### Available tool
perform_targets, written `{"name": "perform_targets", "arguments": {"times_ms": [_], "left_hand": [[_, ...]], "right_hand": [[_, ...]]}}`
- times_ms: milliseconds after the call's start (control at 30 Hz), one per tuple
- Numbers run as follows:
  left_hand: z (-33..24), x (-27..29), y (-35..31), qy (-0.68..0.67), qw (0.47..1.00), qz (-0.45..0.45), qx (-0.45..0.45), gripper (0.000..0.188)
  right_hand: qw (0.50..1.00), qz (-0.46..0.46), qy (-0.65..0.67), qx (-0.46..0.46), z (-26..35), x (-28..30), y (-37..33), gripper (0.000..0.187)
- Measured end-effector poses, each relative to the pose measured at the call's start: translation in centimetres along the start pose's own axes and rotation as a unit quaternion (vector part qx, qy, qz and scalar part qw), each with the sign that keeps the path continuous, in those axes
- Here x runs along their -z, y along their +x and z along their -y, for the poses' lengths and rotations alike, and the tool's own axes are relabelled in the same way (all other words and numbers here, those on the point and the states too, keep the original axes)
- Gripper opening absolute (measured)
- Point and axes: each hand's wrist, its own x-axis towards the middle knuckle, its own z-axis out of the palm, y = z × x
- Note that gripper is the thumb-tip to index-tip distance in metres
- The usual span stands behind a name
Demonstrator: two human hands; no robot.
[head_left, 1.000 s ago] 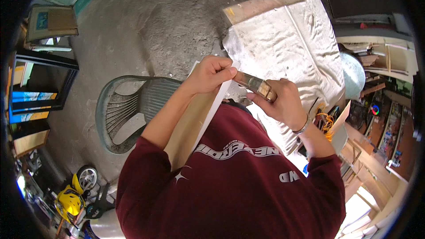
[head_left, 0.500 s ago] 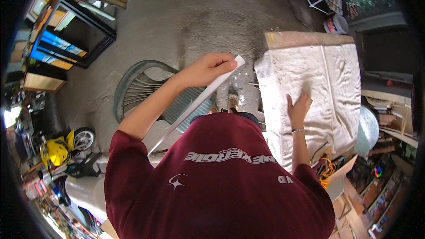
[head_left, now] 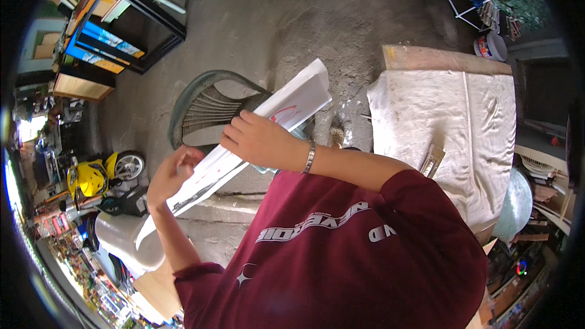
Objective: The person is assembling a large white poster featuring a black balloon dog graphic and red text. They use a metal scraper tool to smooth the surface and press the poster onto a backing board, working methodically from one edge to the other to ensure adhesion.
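Note:
A long white sheet (head_left: 301, 100), folded lengthwise and bearing red and dark marks, slants in front of me from upper right to lower left. My right hand (head_left: 259, 141), with a metal band at its wrist, reaches across to the left. Its fingers wrap over the sheet near the middle. Farther down, my left hand (head_left: 172, 173) is beside the sheet's left edge, its fingers curled loosely with a gap between thumb and fingers. Whether it touches the sheet is unclear. A small tan and grey tool (head_left: 433, 159), of unclear kind, lies on the cloth-covered table.
White cloth (head_left: 420, 109) covers the table to my right, with a bare wooden edge (head_left: 448, 59) at its far end. A dark green plastic chair (head_left: 201, 109) stands behind the sheet. Black frames (head_left: 143, 64) lean at far left, above a yellow motorbike (head_left: 88, 178).
My right hand has left the cloth-covered table and crossed left onto the sheet. My left hand has let go of the sheet's upper end and moved down-left. The sheet now shows its broader, marked face.

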Motion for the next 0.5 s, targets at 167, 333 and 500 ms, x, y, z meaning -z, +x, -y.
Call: {"name": "perform_targets", "arguments": {"times_ms": [167,333,500], "left_hand": [[0.1,-2.7,-5.8,0.230,0.951,-0.166,0.124,0.041],[8.2,-1.3,-10.7,0.399,0.844,-0.306,0.188,0.037],[12.9,0.6,-11.9,0.359,0.837,-0.381,0.159,0.043]], "right_hand": [[0.999,0.029,0.022,-0.012,-0.8,-0.4,0.6,0.011],[0.997,0.043,0.053,-0.033,-0.9,-0.7,1.5,0.010],[0.996,0.038,0.058,-0.050,-1.3,-1.0,1.8,0.011]]}}
